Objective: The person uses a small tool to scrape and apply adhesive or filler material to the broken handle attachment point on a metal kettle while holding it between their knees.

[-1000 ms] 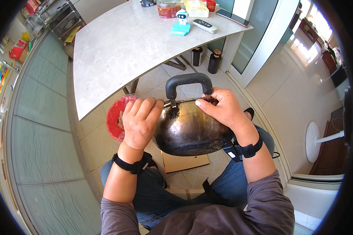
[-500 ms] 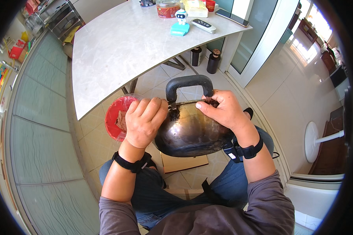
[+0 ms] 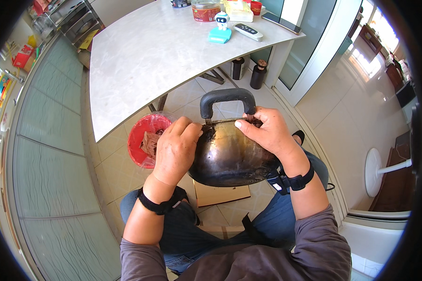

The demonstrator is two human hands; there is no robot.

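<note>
While sitting over a pale tiled floor [image 3: 110,161] beside frosted cabinets [image 3: 56,178], faces a marbled grey table [image 3: 164,61]. Holds a stained metal kettle [image 3: 234,154] above the floor, right of a red bucket [image 3: 134,146]. Points its black handle [image 3: 227,95] toward the table, long axis left to right. Grasps the kettle by the handle's right base with the right hand [image 3: 268,129]; curls the left hand [image 3: 176,150] at its left side, fingertips partly hidden: cannot tell whether gripping.

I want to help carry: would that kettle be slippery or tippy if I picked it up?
The kettle may feel slippery where its side is shiny. Its rounded body could tip, but the thick black handle probably gives better grip.
</note>
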